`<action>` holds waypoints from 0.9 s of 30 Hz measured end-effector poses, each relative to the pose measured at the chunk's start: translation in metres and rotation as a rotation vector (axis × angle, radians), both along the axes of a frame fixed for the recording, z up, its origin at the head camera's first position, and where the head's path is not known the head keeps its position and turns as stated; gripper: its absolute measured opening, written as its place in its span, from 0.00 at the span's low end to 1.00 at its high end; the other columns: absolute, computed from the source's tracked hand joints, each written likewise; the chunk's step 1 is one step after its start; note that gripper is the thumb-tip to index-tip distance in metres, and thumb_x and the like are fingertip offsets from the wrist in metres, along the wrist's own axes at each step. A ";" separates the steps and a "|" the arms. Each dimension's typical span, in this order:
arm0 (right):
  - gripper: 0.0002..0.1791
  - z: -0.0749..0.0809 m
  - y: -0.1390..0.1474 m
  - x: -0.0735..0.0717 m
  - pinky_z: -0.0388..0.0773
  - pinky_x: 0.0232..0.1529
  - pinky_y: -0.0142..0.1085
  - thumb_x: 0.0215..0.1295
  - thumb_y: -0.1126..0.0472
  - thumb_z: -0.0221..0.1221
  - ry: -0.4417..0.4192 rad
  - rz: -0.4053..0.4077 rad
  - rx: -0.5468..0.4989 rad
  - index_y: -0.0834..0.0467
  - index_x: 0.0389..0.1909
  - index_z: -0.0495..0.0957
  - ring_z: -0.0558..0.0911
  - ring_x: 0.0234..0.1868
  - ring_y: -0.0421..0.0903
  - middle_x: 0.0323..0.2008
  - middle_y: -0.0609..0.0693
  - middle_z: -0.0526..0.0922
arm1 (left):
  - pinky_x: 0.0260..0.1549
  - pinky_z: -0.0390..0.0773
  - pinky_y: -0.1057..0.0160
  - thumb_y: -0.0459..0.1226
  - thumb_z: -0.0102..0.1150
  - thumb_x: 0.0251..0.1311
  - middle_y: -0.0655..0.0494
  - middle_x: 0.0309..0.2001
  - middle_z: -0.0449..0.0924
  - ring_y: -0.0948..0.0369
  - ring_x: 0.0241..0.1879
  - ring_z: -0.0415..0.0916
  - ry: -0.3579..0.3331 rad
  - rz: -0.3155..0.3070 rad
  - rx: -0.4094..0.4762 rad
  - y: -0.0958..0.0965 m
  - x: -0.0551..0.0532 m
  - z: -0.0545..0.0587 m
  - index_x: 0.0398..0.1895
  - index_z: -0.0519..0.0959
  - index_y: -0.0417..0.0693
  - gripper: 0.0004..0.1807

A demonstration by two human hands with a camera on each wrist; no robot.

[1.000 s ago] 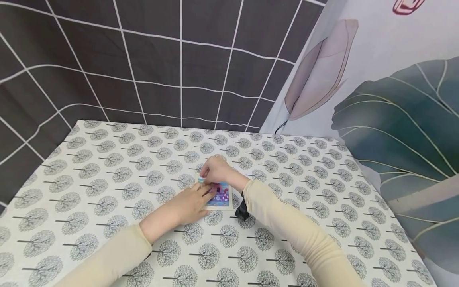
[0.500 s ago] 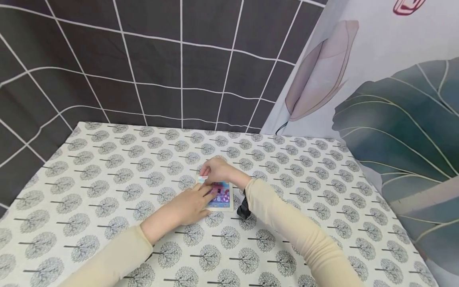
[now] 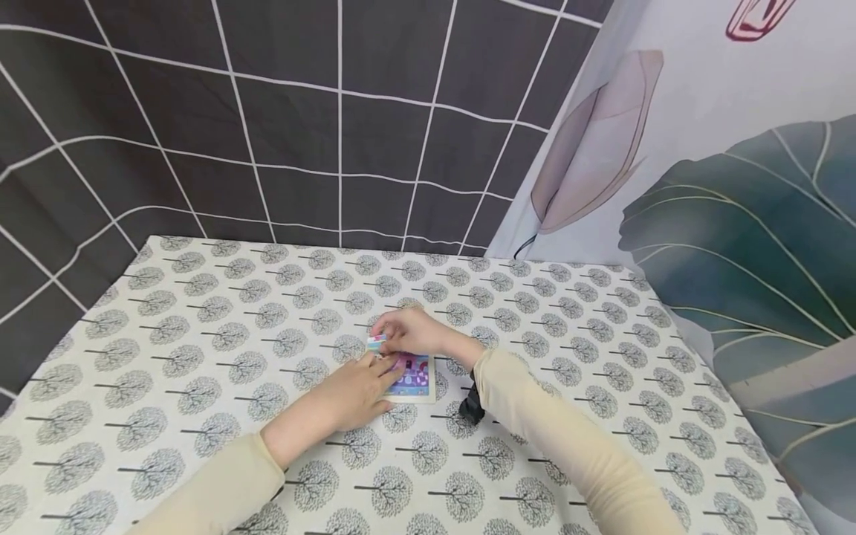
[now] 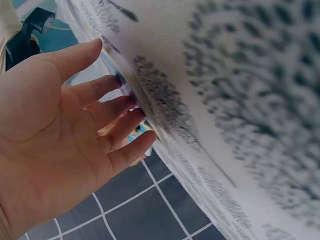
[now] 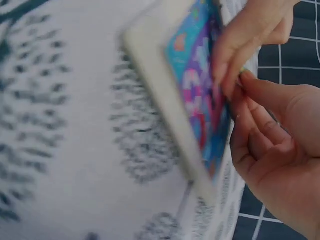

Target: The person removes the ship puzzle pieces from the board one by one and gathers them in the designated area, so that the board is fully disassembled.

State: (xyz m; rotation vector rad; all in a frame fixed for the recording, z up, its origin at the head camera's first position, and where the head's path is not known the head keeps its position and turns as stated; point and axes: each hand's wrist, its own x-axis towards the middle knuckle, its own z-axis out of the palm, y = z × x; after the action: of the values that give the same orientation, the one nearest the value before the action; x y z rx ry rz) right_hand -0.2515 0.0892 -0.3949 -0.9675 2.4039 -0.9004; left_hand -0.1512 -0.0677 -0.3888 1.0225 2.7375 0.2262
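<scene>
A small flat board with a cream border (image 5: 160, 95) and a blue, purple and pink picture (image 3: 417, 375) lies on the patterned cloth. My left hand (image 3: 354, 390) rests its fairly straight fingers on the board's left part. In the left wrist view, that hand's palm (image 4: 55, 120) faces the camera. At the board's far left corner my right hand (image 3: 414, 331) pinches a small flat piece (image 3: 377, 342) in light blue, white and red. In the right wrist view, the right hand's (image 5: 275, 145) thumb and fingers meet beside the left fingers, and the piece is mostly hidden.
A white cloth with grey tree prints (image 3: 267, 401) covers the table. Behind it hangs a dark curtain with white grid lines (image 3: 287, 134). A pale curtain with large leaves (image 3: 749, 245) stands at the right. A black strap (image 3: 472, 405) is on my right wrist.
My right hand and wrist have shifted slightly to the right, and more of the pinched piece shows. The left hand stays on the board. The head view has tilted a little upward.
</scene>
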 end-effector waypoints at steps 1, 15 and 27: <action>0.14 -0.002 0.001 0.001 0.79 0.34 0.25 0.56 0.65 0.63 0.004 -0.007 -0.014 0.59 0.45 0.79 0.82 0.28 0.37 0.29 0.50 0.83 | 0.63 0.64 0.49 0.47 0.51 0.64 0.46 0.68 0.60 0.49 0.64 0.59 0.007 -0.006 -0.008 -0.001 0.000 -0.001 0.66 0.65 0.43 0.30; 0.15 -0.014 0.007 0.016 0.80 0.37 0.28 0.58 0.65 0.62 0.030 -0.222 -0.142 0.58 0.47 0.78 0.82 0.32 0.41 0.33 0.51 0.83 | 0.70 0.48 0.51 0.40 0.42 0.69 0.48 0.72 0.52 0.52 0.63 0.58 -0.080 -0.004 -0.077 -0.008 0.002 0.004 0.70 0.57 0.43 0.27; 0.14 -0.011 0.033 0.029 0.80 0.32 0.29 0.57 0.67 0.61 0.071 -0.317 -0.139 0.59 0.46 0.78 0.81 0.29 0.40 0.31 0.52 0.83 | 0.63 0.64 0.51 0.54 0.41 0.67 0.52 0.70 0.58 0.55 0.54 0.64 -0.114 0.032 -0.030 -0.001 -0.010 0.004 0.68 0.62 0.49 0.31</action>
State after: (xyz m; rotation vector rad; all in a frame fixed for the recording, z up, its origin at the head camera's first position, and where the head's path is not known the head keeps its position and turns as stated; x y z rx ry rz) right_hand -0.2227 0.1227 -0.4057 -0.6839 2.6308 -1.1745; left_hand -0.1608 -0.0684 -0.3850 0.9297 2.6480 0.2400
